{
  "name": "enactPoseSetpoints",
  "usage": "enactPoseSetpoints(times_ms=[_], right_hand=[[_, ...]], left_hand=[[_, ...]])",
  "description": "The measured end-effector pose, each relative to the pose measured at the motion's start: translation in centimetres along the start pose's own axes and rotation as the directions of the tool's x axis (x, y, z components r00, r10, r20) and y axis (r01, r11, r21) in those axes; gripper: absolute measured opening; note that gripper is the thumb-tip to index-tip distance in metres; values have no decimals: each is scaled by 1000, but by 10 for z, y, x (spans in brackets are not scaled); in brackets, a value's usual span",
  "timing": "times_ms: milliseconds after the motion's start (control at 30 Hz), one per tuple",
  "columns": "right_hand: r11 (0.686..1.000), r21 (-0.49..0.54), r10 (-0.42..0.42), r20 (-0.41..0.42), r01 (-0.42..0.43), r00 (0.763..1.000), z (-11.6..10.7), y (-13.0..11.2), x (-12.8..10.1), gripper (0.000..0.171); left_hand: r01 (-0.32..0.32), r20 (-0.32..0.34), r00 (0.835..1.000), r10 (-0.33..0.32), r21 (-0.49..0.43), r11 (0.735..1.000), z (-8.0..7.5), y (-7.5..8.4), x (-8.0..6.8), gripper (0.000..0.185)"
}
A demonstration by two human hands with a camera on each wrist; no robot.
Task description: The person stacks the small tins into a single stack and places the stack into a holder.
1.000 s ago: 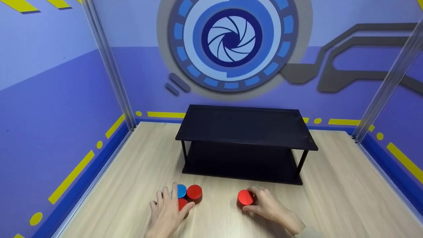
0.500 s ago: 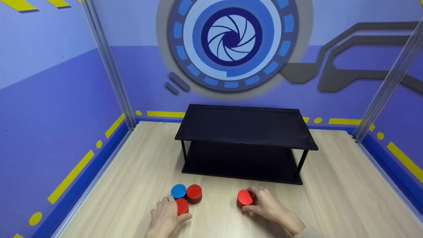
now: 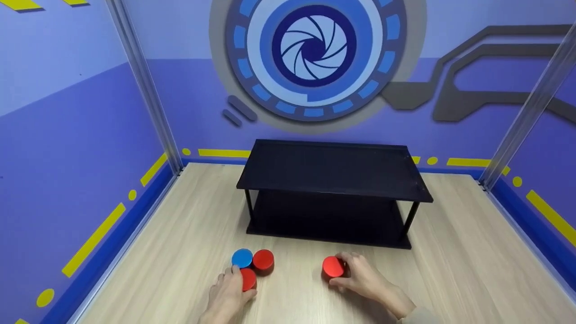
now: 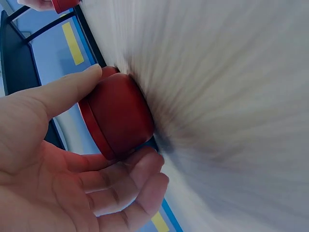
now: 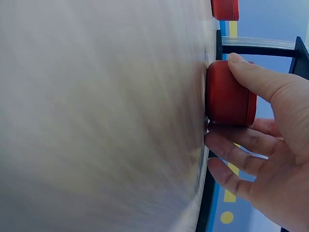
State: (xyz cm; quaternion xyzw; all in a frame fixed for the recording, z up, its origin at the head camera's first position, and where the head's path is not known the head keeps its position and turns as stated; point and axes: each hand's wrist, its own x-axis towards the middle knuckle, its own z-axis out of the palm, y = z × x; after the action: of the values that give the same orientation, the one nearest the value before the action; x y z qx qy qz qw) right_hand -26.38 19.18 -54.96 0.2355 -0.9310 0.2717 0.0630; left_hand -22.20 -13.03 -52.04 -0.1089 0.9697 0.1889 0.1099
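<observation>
My left hand (image 3: 226,293) grips the nearest of three grouped round tins, a red one (image 3: 249,280). In the left wrist view, the thumb lies on one side of this lidded tin (image 4: 118,113) and the fingers curl at the other. A blue tin (image 3: 242,257) and a second red tin (image 3: 263,261) stand just beyond it. Farther right, my right hand (image 3: 365,278) holds another red tin (image 3: 333,267) on the tabletop. Its thumb and fingers sit on opposite sides of that tin (image 5: 229,94) in the right wrist view.
A black two-tier rack (image 3: 330,173) stands behind the tins, with a lower shelf (image 3: 324,220) under its top. The wood-grain table (image 3: 189,216) is enclosed by printed blue panels (image 3: 90,148) with metal corner posts (image 3: 146,85).
My left hand's fingers have drawn back from the blue tin and now close round the nearest red tin. The right hand keeps its grip in place. The head view has tilted slightly.
</observation>
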Motion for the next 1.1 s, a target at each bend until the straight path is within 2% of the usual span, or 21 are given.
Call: enactPoseSetpoints(times_ms=[233,333,467,733,1000,1100], right_hand=[[1000,8,5,8,-5,1000,1,1,0,58],[1000,10,3,1,-3,1000,1,1,0,58],[1000,10,3,-6,-3,1000,1,2,0,59],[1000,27,4,-15,-3,1000,2,2,-2,56],[999,38,15,-1,-15,1000,2,2,-1,56],[999,53,12,2,-12,1000,1,1,-1,55]], left_hand=[[-64,-51,997,60,-81,995,1,-3,-3,75],[-57,-39,998,53,-108,992,1,-2,-3,76],[-40,-18,999,38,-122,992,1,0,-3,81],[-102,-47,994,97,-122,987,0,2,-7,78],[-172,-135,978,156,-116,978,0,6,-10,66],[-210,-179,966,187,-115,971,0,8,-12,62]])
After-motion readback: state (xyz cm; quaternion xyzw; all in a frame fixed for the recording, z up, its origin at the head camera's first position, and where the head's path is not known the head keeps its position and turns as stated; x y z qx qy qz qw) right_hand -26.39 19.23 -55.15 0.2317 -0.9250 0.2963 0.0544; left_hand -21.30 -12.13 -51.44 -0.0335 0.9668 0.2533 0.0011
